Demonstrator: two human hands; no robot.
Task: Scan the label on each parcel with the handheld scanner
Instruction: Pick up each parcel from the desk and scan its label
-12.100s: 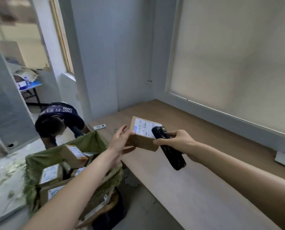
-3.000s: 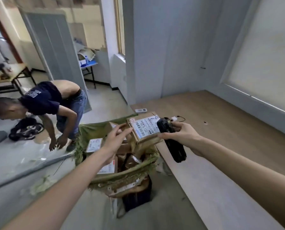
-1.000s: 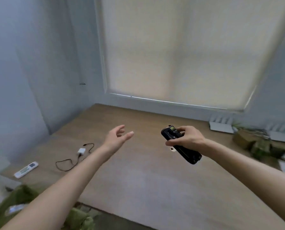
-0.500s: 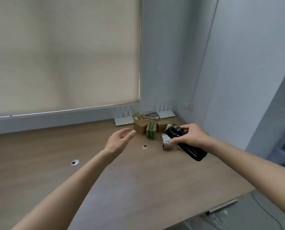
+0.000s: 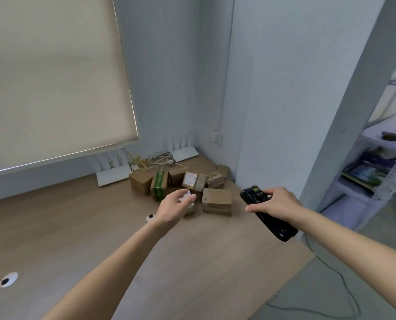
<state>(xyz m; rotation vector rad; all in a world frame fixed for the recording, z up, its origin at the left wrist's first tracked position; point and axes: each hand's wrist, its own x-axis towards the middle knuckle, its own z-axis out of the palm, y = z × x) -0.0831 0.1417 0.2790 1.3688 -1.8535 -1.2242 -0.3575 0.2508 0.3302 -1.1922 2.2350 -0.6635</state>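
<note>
My right hand [image 5: 276,203] grips a black handheld scanner [image 5: 268,213] above the right end of the wooden desk [image 5: 104,229]. My left hand [image 5: 175,206] hovers empty with relaxed fingers, in front of a small parcel [image 5: 190,207] it partly hides. Several brown cardboard parcels lie piled in the desk's far right corner: a plain box [image 5: 217,201] between my hands, a box with a white label [image 5: 193,180], one with green tape [image 5: 159,185], and others behind.
Two white routers [image 5: 114,174] and tangled cables [image 5: 155,160] sit against the wall behind the parcels. A roller blind covers the window at left. Two cable holes [image 5: 8,279] pierce the desk. A shelf unit [image 5: 374,174] stands beyond the desk's right edge.
My view has swung from the green sack of parcels to the desk's right corner. My left hand, which held a labelled parcel 3 seconds ago, is now empty and nearer the pile.
</note>
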